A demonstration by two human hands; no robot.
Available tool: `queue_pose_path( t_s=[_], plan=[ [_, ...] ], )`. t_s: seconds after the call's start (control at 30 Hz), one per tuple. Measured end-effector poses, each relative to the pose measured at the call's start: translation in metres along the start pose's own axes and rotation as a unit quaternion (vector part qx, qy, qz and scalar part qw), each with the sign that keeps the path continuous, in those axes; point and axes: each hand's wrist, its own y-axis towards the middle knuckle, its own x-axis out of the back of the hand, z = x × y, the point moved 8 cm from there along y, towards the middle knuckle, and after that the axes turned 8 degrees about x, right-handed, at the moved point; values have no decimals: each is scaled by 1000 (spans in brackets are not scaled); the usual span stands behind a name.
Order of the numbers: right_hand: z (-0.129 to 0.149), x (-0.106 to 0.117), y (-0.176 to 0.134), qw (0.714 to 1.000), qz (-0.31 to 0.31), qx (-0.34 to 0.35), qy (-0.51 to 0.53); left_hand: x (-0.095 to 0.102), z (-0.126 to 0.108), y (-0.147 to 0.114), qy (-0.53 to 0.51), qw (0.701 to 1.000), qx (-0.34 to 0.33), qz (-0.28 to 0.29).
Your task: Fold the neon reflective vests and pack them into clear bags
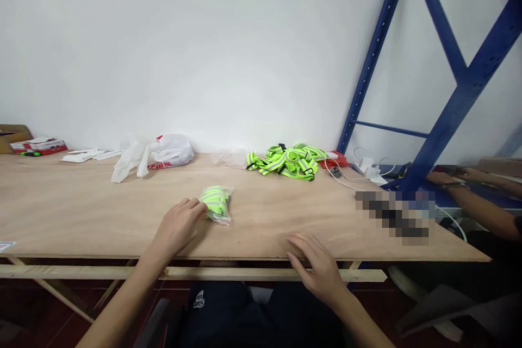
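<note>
A small clear plastic bag with folded neon-yellow reflective strap (217,201) inside lies on the wooden table. My left hand (181,224) is at its left edge, fingers curled and closed on the bag's side; the thumb is mostly hidden. Over the table's front edge, to the right of the bag, my right hand (318,266) is open and holds nothing, its fingers loosely stretched out and the thumb apart. A loose heap of the same neon reflective straps (291,162), with black buckles, lies farther back near the wall.
White plastic bags (171,151) and flat white pieces (84,155) lie along the wall, with boxes (39,145) at far left. On the right are a blue metal frame (442,114), white cables and charger (366,166), and a pixelated patch (393,217). Another person's arm (477,201) reaches in beyond the frame.
</note>
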Motion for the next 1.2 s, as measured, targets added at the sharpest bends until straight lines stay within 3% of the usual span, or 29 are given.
queue_pose_path(
  t_s=[0.07, 0.17, 0.43, 0.63, 0.73, 0.83, 0.93, 1.03, 1.07, 1.13, 1.2],
  plan=[
    [2, -1, 2, 1000, 6, 2, 2, -8, 17, 4, 28, 996, 34, 79],
    [6, -3, 4, 1000, 19, 10, 13, -15, 24, 12, 64, 988, 41, 132],
    [6, -7, 12, 997, 64, -10, 41, -44, 8, 64, 71, 988, 18, 135],
    [5, -8, 11, 996, 73, -16, 52, -70, 33, 108, 78, 983, 48, 158],
    [5, -9, 10, 996, 75, -17, 54, -76, 48, 115, 78, 981, 69, 163],
    [5, -9, 9, 996, 74, -16, 52, -69, 53, 114, 78, 981, 79, 156],
    [4, -9, 9, 996, 70, -14, 47, -44, 28, 93, 45, 989, 31, 134],
    [4, -11, 7, 996, 75, -16, 45, -4, -37, 32, -145, 980, -107, 79],
    [4, -12, 7, 996, 77, -16, 44, 3, -63, 1, -224, 956, -165, 91],
    [5, -12, 7, 996, 75, -15, 41, 0, -114, -71, -328, 879, -303, 166],
    [4, -10, 7, 997, 67, -15, 39, -26, -142, -130, -361, 821, -357, 261]
  ],
)
